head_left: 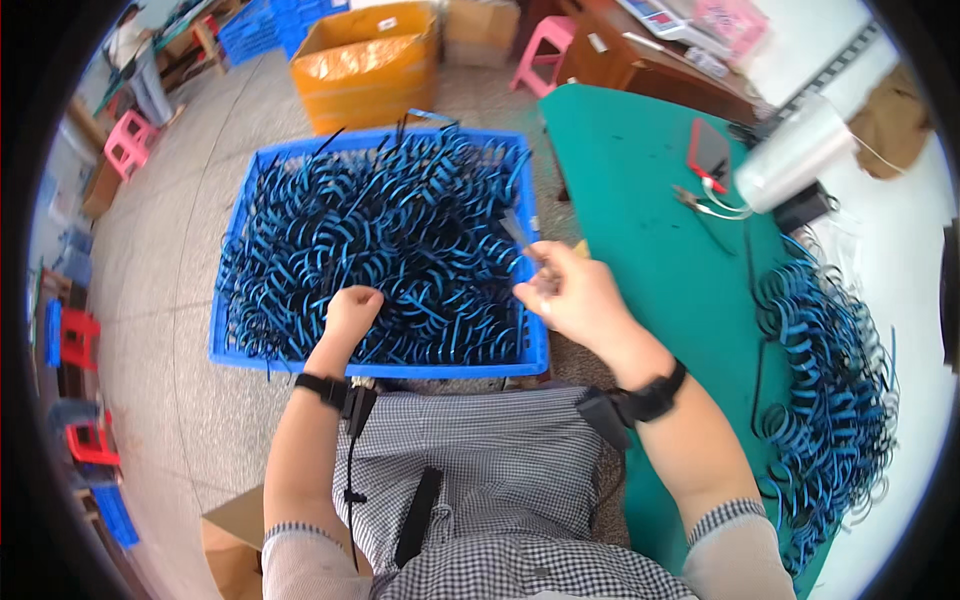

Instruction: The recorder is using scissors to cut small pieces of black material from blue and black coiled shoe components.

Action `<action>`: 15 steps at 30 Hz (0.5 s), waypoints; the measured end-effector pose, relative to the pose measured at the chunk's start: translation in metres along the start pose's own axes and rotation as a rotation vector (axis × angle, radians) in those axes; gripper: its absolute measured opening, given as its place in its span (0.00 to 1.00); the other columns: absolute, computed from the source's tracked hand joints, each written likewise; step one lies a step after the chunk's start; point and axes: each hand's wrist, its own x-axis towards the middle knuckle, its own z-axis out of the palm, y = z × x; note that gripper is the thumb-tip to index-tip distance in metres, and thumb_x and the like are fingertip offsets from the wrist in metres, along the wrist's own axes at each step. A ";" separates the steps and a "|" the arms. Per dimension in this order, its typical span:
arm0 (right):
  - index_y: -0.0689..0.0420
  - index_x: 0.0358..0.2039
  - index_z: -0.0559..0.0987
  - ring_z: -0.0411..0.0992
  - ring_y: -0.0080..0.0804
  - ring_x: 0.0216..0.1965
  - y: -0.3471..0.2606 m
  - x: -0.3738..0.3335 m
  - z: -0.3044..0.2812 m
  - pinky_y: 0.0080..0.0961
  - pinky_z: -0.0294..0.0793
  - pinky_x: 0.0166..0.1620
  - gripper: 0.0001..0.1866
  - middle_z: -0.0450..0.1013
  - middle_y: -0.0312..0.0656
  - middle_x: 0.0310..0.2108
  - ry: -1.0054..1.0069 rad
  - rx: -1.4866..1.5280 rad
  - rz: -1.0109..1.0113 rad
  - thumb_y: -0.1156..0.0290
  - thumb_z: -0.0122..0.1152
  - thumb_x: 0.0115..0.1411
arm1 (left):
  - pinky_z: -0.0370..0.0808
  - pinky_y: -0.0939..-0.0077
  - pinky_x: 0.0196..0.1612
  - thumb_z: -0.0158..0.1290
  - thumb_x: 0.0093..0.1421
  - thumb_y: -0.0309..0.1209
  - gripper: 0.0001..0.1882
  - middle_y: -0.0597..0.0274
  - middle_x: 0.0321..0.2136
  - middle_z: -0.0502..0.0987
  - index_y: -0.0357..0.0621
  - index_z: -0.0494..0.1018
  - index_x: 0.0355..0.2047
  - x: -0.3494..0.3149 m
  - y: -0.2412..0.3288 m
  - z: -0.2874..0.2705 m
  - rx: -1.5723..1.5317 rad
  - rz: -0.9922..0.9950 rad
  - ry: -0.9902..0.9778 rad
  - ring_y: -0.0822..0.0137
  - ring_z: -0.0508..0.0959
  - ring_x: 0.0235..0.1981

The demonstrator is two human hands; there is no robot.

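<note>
Many blue-black coiled strips (370, 220) heaped in a blue crate (450, 371). Over the near side, left hand (353, 312) curled nearly closed; cannot tell whether gripping a strip. By the right rim, right hand (570, 290) closed around a slim metal tool (516, 232), blurred. More coils (825, 400) piled on the green counter (640, 170).

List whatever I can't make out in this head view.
All in the head view:
- Left hand: whether it holds a coil; its own back hides the fingertips.
- Metal tool: exact kind; blurred, and its near end is covered by the right hand.
- Blue basket: its floor, buried under blue-black coils.
- Cardboard box: partly behind the left sleeve, cut off by the lower edge.
</note>
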 end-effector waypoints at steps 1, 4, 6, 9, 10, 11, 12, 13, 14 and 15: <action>0.56 0.37 0.72 0.72 0.31 0.20 0.004 0.000 0.000 0.24 0.70 0.26 0.19 0.71 0.39 0.18 0.018 0.160 0.007 0.68 0.65 0.44 | 0.68 0.83 0.19 0.52 0.50 0.34 0.12 0.64 0.15 0.73 0.36 0.76 0.28 0.010 -0.009 0.007 0.032 -0.014 0.024 0.76 0.71 0.14; 0.59 0.37 0.71 0.70 0.26 0.18 0.001 0.002 -0.012 0.21 0.69 0.25 0.19 0.69 0.36 0.17 -0.006 0.043 0.090 0.69 0.65 0.45 | 0.72 0.74 0.23 0.51 0.48 0.36 0.13 0.56 0.17 0.75 0.37 0.76 0.26 0.046 -0.030 0.039 0.133 -0.032 0.075 0.66 0.75 0.16; 0.59 0.38 0.71 0.70 0.24 0.19 -0.006 0.005 -0.013 0.20 0.69 0.25 0.19 0.70 0.36 0.18 -0.020 0.045 0.114 0.70 0.64 0.45 | 0.72 0.67 0.29 0.49 0.48 0.37 0.13 0.51 0.20 0.76 0.40 0.76 0.25 0.074 -0.027 0.058 0.237 0.054 0.189 0.56 0.77 0.23; 0.59 0.39 0.70 0.70 0.21 0.20 -0.009 0.005 -0.016 0.18 0.69 0.26 0.19 0.71 0.37 0.20 0.021 0.126 0.177 0.73 0.64 0.45 | 0.72 0.64 0.33 0.47 0.48 0.36 0.12 0.52 0.22 0.75 0.43 0.76 0.24 0.126 -0.001 0.096 0.238 0.077 0.252 0.52 0.76 0.27; 0.60 0.39 0.70 0.71 0.20 0.22 -0.008 0.006 -0.017 0.17 0.69 0.26 0.20 0.72 0.37 0.21 0.064 0.220 0.216 0.74 0.65 0.45 | 0.72 0.63 0.34 0.48 0.48 0.36 0.11 0.51 0.24 0.76 0.43 0.76 0.25 0.141 0.015 0.107 0.198 0.068 0.276 0.52 0.76 0.29; 0.62 0.41 0.69 0.72 0.21 0.24 -0.008 0.007 -0.019 0.18 0.71 0.29 0.22 0.73 0.40 0.24 0.098 0.210 0.162 0.76 0.65 0.45 | 0.72 0.65 0.37 0.49 0.48 0.34 0.10 0.52 0.27 0.76 0.43 0.76 0.26 0.157 0.027 0.116 0.191 0.170 0.350 0.54 0.75 0.32; 0.62 0.41 0.69 0.72 0.21 0.24 -0.008 0.008 -0.021 0.18 0.71 0.29 0.22 0.73 0.40 0.24 0.094 0.206 0.161 0.76 0.65 0.45 | 0.70 0.66 0.41 0.50 0.48 0.33 0.11 0.53 0.34 0.75 0.42 0.75 0.29 0.173 0.039 0.124 0.157 0.178 0.351 0.55 0.74 0.37; 0.63 0.42 0.68 0.72 0.22 0.25 -0.007 0.007 -0.024 0.17 0.72 0.29 0.23 0.73 0.41 0.24 0.098 0.254 0.195 0.76 0.64 0.45 | 0.70 0.66 0.43 0.50 0.49 0.33 0.12 0.54 0.38 0.73 0.44 0.74 0.33 0.188 0.053 0.134 0.204 0.222 0.349 0.54 0.72 0.39; 0.64 0.43 0.67 0.72 0.23 0.25 -0.007 0.008 -0.025 0.17 0.72 0.30 0.23 0.73 0.42 0.25 0.103 0.308 0.227 0.76 0.64 0.46 | 0.69 0.65 0.44 0.50 0.49 0.32 0.13 0.55 0.42 0.71 0.45 0.73 0.36 0.202 0.065 0.140 0.257 0.267 0.350 0.54 0.71 0.42; 0.64 0.44 0.66 0.73 0.23 0.26 -0.007 0.009 -0.025 0.17 0.73 0.31 0.25 0.73 0.44 0.25 0.110 0.326 0.206 0.77 0.65 0.45 | 0.69 0.65 0.44 0.50 0.49 0.32 0.13 0.55 0.42 0.71 0.45 0.73 0.36 0.214 0.074 0.143 0.251 0.269 0.348 0.54 0.71 0.42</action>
